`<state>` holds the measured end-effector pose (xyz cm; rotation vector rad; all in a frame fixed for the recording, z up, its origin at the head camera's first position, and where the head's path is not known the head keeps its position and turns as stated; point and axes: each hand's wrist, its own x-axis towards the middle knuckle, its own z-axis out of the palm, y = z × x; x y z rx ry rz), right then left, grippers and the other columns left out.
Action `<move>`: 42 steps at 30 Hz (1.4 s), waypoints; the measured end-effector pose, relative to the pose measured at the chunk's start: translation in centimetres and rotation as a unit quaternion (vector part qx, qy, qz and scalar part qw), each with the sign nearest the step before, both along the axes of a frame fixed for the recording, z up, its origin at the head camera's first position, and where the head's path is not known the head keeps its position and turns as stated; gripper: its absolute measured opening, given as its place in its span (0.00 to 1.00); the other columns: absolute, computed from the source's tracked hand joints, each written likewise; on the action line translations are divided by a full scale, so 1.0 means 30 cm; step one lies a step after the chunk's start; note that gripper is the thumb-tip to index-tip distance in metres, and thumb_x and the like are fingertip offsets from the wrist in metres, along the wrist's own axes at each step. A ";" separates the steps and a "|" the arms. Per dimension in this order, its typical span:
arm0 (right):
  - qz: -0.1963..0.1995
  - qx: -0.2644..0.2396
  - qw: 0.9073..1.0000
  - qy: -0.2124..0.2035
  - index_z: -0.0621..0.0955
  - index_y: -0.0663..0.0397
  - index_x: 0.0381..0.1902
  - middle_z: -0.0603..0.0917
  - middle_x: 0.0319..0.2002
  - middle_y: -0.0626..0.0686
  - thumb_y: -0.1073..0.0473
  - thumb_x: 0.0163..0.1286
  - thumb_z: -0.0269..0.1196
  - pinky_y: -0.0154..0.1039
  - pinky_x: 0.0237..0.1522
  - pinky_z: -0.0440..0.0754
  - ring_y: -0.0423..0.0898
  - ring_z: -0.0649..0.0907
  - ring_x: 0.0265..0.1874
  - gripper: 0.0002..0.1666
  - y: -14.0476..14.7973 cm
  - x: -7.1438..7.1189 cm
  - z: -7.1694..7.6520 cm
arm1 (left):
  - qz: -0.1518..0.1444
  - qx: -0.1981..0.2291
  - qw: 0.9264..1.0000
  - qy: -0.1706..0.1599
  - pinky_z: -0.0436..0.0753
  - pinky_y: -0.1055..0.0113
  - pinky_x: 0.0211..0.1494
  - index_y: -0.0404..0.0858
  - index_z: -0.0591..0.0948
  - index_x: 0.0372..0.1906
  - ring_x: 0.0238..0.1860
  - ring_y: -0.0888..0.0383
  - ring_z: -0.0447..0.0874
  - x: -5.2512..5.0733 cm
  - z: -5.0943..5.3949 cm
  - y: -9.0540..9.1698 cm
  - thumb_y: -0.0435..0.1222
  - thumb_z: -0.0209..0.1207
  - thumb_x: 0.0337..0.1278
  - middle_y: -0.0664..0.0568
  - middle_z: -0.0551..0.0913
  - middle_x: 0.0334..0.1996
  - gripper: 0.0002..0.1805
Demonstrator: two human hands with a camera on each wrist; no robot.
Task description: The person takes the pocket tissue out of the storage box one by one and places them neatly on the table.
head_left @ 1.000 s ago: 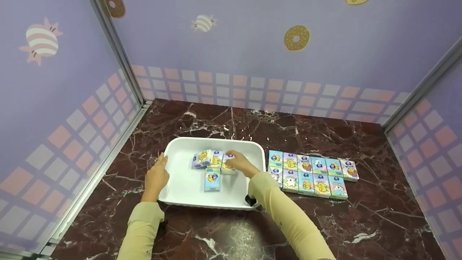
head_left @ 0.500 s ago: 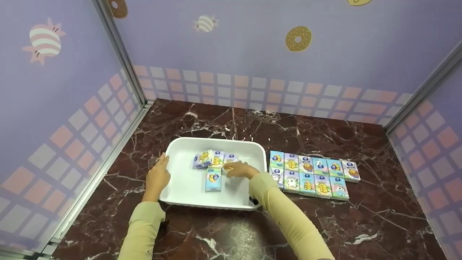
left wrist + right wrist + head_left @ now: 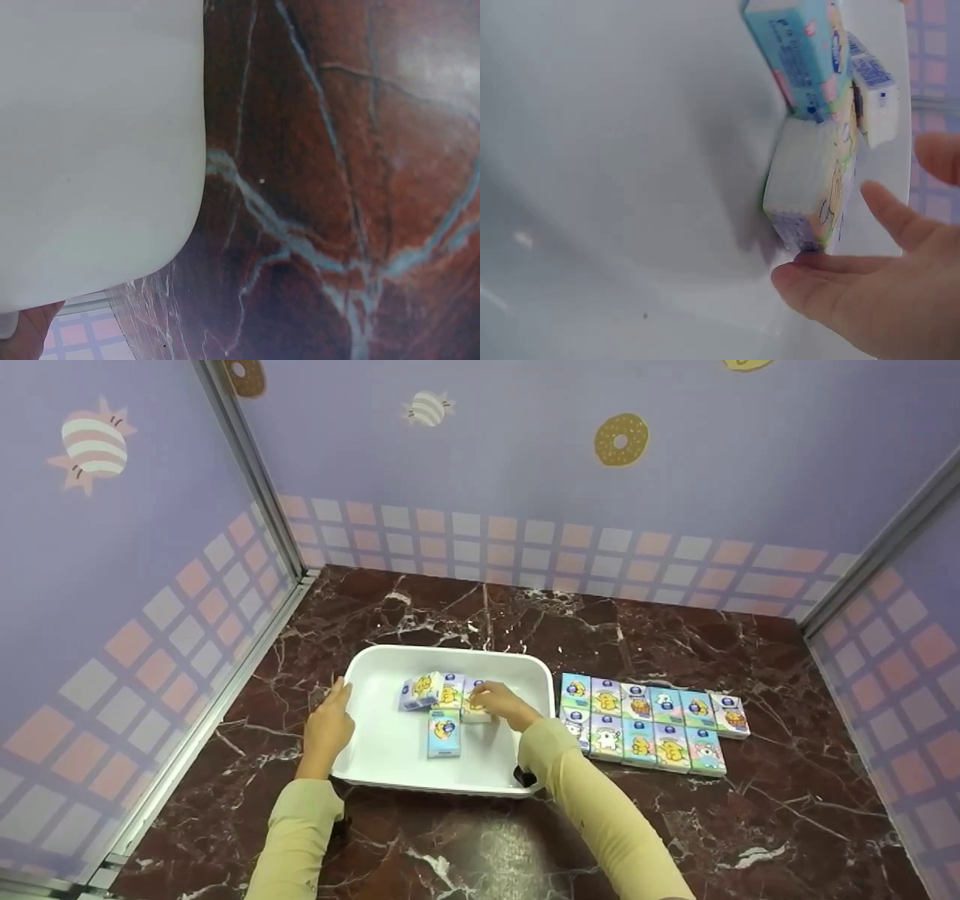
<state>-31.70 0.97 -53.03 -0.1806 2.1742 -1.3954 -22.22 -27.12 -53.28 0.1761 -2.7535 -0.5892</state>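
A white tray (image 3: 390, 769) holds several small tissue packs with cartoon prints. My left hand (image 3: 328, 729) rests against the tray's left side, fingers straight along the rim; only a bit of a finger (image 3: 30, 330) shows in the left wrist view. My right hand (image 3: 504, 703) is over the right side of a purple tissue pack (image 3: 470, 711). In the right wrist view, straight fingertips (image 3: 787, 277) touch that pack's end, while the thumb stands apart. A blue tissue pack (image 3: 444, 733) lies nearer, and a tilted tissue pack (image 3: 420, 691) leans on its neighbour at the left.
Right of the tray, several tissue packs (image 3: 637, 735) lie flat in two tight rows on the dark red marble surface (image 3: 480, 840). Purple printed panels (image 3: 487, 457) wall in the back and both sides.
My right hand has shifted from the near end of the purple tissue pack to its right side. That pack has slid slightly left against its neighbour. The left hand stays put.
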 end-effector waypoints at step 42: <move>0.072 0.270 0.935 0.221 0.80 0.49 0.43 0.79 0.44 0.56 0.68 0.52 0.56 0.46 0.42 0.72 0.53 0.72 0.39 0.20 -0.031 0.066 0.021 | 0.003 0.000 1.000 -0.009 0.69 0.58 0.22 0.33 0.70 0.57 0.12 0.53 0.63 0.000 0.006 -0.001 0.23 0.44 0.47 0.42 0.66 0.61 0.26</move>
